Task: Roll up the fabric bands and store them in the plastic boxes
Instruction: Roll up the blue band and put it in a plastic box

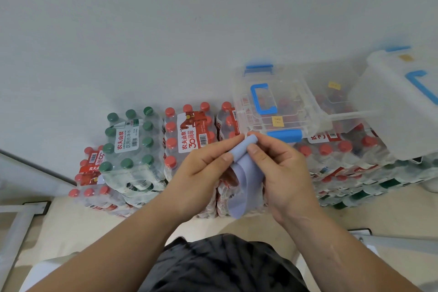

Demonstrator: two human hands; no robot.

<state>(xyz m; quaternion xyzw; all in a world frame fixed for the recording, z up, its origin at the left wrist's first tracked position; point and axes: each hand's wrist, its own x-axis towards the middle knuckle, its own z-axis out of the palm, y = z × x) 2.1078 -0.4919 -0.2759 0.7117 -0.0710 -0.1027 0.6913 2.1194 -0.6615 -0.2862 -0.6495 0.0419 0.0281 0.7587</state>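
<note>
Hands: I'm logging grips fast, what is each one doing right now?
Left hand: pinching the rolled end of the fabric band.
Right hand: pinching the same roll between thumb and fingers.

The closed plastic box (275,102) is seated on the red-capped bottle packs (189,135) with its lid on, so no entry from above is afforded. Its near side is occupied by the left hand (201,173) and the right hand (282,173), both pinching the fabric band (248,173). A second clear box (331,92) stands just beside it on the right, overhung by a tilted translucent lid (398,106); whether its mouth is open cannot be determined. Open air is found above the green-capped pack (132,147) and up the wall (166,31). Low passage is narrowed by metal frame bars (16,232) at both lower corners.
</note>
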